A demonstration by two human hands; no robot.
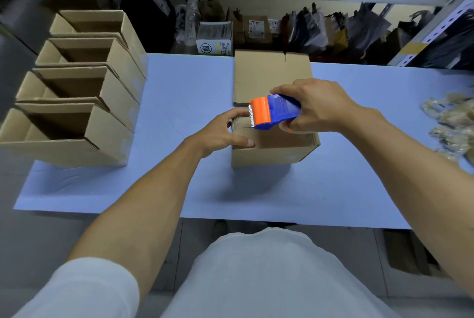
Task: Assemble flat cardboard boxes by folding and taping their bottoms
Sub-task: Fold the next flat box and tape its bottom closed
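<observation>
- Closest in, the small brown cardboard box (274, 147) stands on the pale blue counter (179, 189), a little right of the middle. Its bottom flaps are folded shut and face up, so the bottom can be taped.
- The left hand (220, 133) rests on the left end of the box. Its fingers curl over the top edge and its thumb lies flat on the near flap. I think it is holding the flaps down and keeping the box from sliding.
- The right hand (315, 106) is wrapped tight round the blue and orange plastic tape dispenser (272, 112). That grip is full, with no room for anything else.
- The toothed orange end of the dispenser sits on the line where the flaps meet, near the box's left end, just beside the left fingers. So the box is under both hands, and the tape tool is right on top of it.
- I cannot tell if tape is already stuck along the line.
- Just behind the box lies a flat brown cardboard sheet (272, 76), likely waiting its turn.
- To the far left, a row of made-up open brown boxes (77, 87) leans together, out of the way.
</observation>
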